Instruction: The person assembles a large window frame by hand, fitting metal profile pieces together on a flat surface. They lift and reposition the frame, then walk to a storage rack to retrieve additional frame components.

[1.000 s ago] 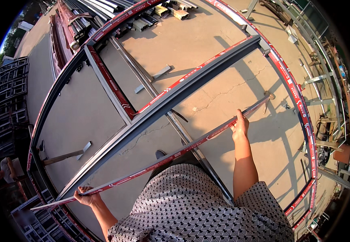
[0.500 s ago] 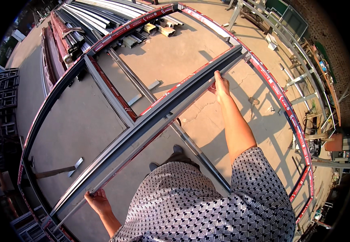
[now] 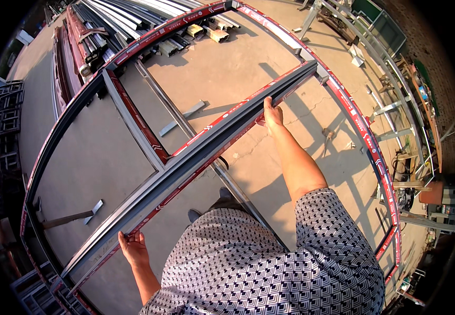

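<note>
A large window frame of dark grey metal profiles, its outer rim covered in red printed film, stands raised before me. A grey crossbar runs diagonally across it, and a shorter bar joins it from the far side. Along the crossbar's near side lies a long thin strip with a red filmed face. My left hand pinches the strip near its lower left end. Farther up, my right hand grips it near the upper right, thumb on top against the crossbar. Its right-hand fingers are partly hidden underneath.
Stacked metal profiles lie on the floor at the far left. Beneath the frame are a support rail and a short metal piece. Racks stand at left; another curved frame and workbench clutter are at right.
The strip has come up against the crossbar and turned so more of its red face shows. My right hand has shifted left, my left hand slightly up and right.
</note>
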Available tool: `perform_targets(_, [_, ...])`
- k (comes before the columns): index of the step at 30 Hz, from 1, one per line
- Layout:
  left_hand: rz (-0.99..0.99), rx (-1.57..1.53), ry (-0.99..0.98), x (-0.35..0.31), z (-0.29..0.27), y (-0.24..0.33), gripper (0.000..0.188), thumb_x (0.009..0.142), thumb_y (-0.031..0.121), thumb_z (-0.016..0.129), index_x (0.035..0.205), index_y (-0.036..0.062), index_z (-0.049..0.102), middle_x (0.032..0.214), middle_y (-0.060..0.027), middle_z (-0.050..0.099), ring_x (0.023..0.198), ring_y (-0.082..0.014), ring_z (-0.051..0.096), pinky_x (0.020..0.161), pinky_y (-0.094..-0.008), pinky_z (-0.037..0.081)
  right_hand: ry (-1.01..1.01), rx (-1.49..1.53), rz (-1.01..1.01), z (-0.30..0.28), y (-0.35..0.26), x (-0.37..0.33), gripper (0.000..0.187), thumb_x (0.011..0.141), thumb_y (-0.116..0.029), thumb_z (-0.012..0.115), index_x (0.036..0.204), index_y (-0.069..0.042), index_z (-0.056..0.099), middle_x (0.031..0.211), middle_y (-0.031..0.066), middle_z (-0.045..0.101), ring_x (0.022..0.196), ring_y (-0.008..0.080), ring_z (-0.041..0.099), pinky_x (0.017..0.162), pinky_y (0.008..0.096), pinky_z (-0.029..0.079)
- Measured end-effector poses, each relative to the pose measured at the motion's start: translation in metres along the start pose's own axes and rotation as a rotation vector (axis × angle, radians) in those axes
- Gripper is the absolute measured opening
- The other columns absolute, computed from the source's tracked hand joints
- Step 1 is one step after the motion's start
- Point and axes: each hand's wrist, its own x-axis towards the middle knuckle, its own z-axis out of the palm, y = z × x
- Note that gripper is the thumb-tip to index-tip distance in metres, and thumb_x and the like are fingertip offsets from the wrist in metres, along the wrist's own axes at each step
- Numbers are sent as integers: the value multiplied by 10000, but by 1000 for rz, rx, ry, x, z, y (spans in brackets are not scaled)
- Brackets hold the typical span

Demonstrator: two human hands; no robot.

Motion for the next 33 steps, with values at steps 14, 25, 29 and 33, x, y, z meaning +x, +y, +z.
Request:
perform_targets(14, [-49, -19, -26, 10, 14, -5, 324, 1044, 414, 696, 1214, 139, 666, 1134, -63, 735, 997, -225, 732, 807, -362, 626, 111, -124, -66, 4, -12, 0, 971, 982, -740, 481, 1261, 187, 559, 1286, 349, 663, 1192, 420, 676, 1021, 464, 539])
perform_targets(25, [-111, 31, -57, 35, 27, 4, 447, 1070, 476, 637, 1253, 69, 653, 1152, -103, 740, 1056, -239, 743, 826, -381, 652, 95, -58, 3, 16, -23, -21, 677, 1044, -630, 480, 1133, 21, 641, 911, 122, 663, 816, 242, 696, 790, 457, 653])
perform_targets(29, [-127, 58, -96, 43, 31, 0, 476, 1063, 488, 644, 1221, 39, 650, 1128, -116, 731, 1056, -254, 736, 877, -382, 647, 143, -115, -25, 29, -25, -46, 687, 1043, -606, 446, 1208, 28, 653, 1034, 132, 714, 808, 241, 714, 756, 433, 659])
perform_targets(33, [-116, 71, -71, 48, 38, 3, 529, 1062, 523, 625, 1196, 11, 641, 1127, -140, 723, 1052, -241, 734, 888, -374, 644, 45, -163, -19, 45, -38, -71, 737, 1028, -598, 434, 1319, 61, 593, 1158, 183, 702, 899, 283, 714, 728, 439, 647])
